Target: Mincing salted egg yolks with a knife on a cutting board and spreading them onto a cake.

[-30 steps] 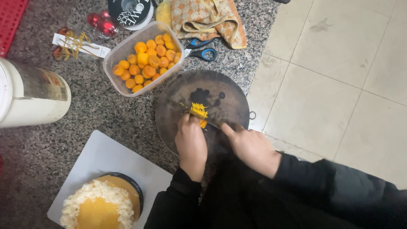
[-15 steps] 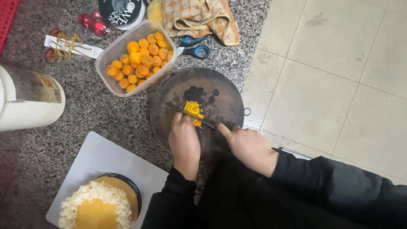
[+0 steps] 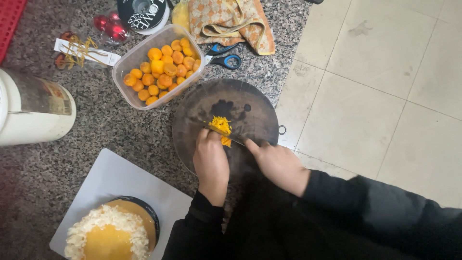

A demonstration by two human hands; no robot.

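Centre frame, the left hand (image 3: 211, 161) is curling its fingers down on the yellow fruit (image 3: 221, 126) on the round dark board (image 3: 250, 108). The right hand (image 3: 279, 163) is gripping a knife (image 3: 236, 140), closed around its handle, with the blade touching the fruit.

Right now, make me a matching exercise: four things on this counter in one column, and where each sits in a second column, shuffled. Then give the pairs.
Things:
1. scissors
2. cake
3. chopped yellow bits
4. orange pieces

Places:
A. on the round dark board, beside the left hand
B. in the clear plastic tub
C. by the checked cloth at the counter's far edge
D. on the white rectangular board at the near corner

Pairs: 1-C, 2-D, 3-A, 4-B
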